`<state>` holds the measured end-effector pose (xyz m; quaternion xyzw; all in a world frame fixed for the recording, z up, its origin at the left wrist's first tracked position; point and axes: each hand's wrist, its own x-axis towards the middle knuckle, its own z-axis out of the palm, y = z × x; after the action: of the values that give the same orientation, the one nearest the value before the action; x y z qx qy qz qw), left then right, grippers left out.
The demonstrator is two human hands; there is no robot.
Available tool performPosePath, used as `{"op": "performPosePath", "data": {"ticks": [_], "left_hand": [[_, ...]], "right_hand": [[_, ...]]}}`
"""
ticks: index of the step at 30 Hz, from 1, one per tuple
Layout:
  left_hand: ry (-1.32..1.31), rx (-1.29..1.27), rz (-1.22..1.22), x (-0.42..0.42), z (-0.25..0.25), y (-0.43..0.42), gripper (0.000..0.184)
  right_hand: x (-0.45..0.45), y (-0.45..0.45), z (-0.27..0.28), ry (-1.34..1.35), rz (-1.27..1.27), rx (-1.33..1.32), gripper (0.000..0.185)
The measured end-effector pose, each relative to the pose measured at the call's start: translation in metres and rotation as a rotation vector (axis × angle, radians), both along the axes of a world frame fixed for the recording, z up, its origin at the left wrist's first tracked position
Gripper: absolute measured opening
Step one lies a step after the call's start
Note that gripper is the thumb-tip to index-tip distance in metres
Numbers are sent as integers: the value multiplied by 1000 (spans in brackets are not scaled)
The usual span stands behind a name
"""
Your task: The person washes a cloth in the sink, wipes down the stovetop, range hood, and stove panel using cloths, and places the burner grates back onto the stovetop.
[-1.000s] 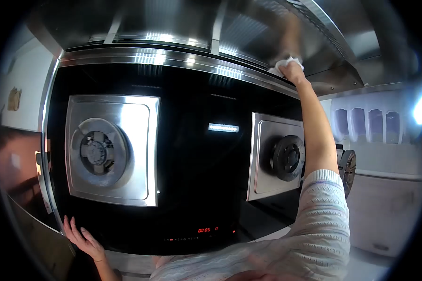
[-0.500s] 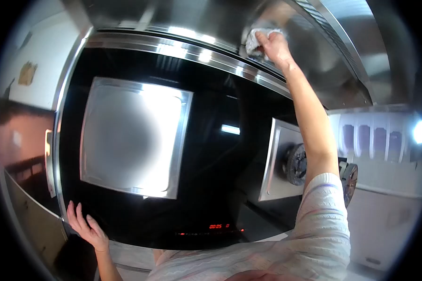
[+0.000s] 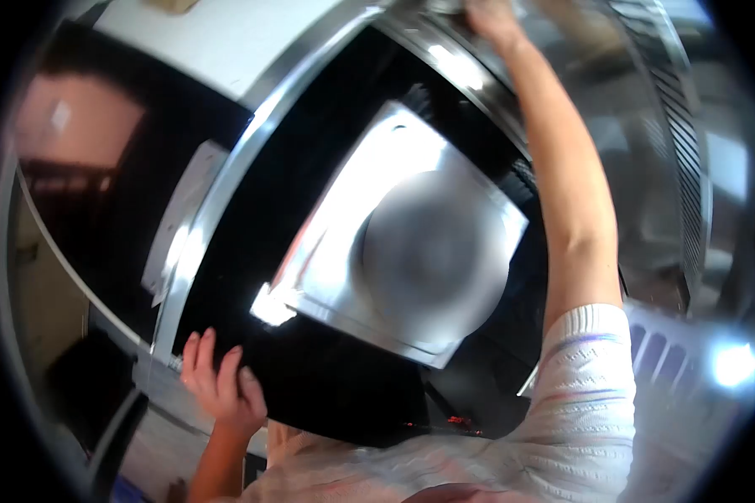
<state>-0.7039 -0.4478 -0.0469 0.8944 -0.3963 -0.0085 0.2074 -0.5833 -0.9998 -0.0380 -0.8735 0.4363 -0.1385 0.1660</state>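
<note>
My right hand (image 3: 492, 23) is stretched to the top edge of the view, against the steel surface (image 3: 579, 50) behind the stove. It grips a pale cloth (image 3: 446, 5), mostly cut off by the frame. My left hand (image 3: 225, 384) hangs with its fingers apart, holding nothing, near the front left corner of the black glass stove top (image 3: 344, 394). Whether its fingertips touch the edge cannot be made out. Between my arms lies a shiny square metal plate (image 3: 335, 243), blurred by motion.
A bright metal trim (image 3: 218, 193) edges the stove's left side. Beyond it are a dark glossy panel (image 3: 126, 184) and a white surface (image 3: 193, 42). Red display digits (image 3: 460, 419) glow at the front. A pale slotted rack (image 3: 658, 352) and a bright light (image 3: 735, 365) are at right.
The view has turned and shifted left, so the stove appears tilted. My right hand with the cloth is now at the top edge. My left hand appears further right, still open.
</note>
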Motion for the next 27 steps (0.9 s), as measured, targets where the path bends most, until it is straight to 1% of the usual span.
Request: {"op": "performPosePath", "data": {"ticks": [1,4,5,6,7,8,10,11,13,14,16,17,19,20,22,24,25,26,27], "left_hand": [[12,-29,-2,1,1,-2,26],[9,-142,10,3,-1,2,27],[9,-136,24,4,1,3,27],[12,-140,29,4,3,4,26],[0,-172,47,5,1,3,28],[10,-193,41,4,0,4,29],[24,-261,19,5,0,6,30],[45,-282,-3,5,1,8,30],[96,-320,-55,8,3,12,33],[103,-327,-69,11,1,15,34],[109,-341,-104,11,3,19,35],[123,-354,-116,12,5,19,35],[143,-376,-123,12,6,19,32],[154,-385,-127,13,7,19,31],[264,-490,-114,16,15,21,31],[553,-687,-66,24,29,22,34],[570,-728,-73,32,36,24,33],[733,-746,-60,41,41,27,39],[968,-823,-7,48,45,28,50]], "right_hand": [[-3,-10,-10,78,281,-142,31],[2,-58,-54,109,594,-279,51],[4,-32,-21,313,415,-48,57],[-1,-26,-19,168,378,124,51],[-11,-35,-23,196,389,199,53],[-16,-29,-16,243,351,215,53],[-39,2,13,113,230,330,48],[-51,29,38,2,200,457,45],[-78,4,52,-122,199,478,37],[-85,15,69,-278,132,522,29],[-97,44,114,-448,137,645,29],[-100,62,132,-466,127,672,28],[-106,77,149,-379,136,625,21],[-99,117,153,-429,205,659,17],[-93,174,162,-412,316,801,16],[-91,218,165,-346,415,1062,14],[-91,239,165,-299,493,1162,16],[-90,266,169,-265,505,1216,21],[-89,286,171,-176,578,1233,22]]}}
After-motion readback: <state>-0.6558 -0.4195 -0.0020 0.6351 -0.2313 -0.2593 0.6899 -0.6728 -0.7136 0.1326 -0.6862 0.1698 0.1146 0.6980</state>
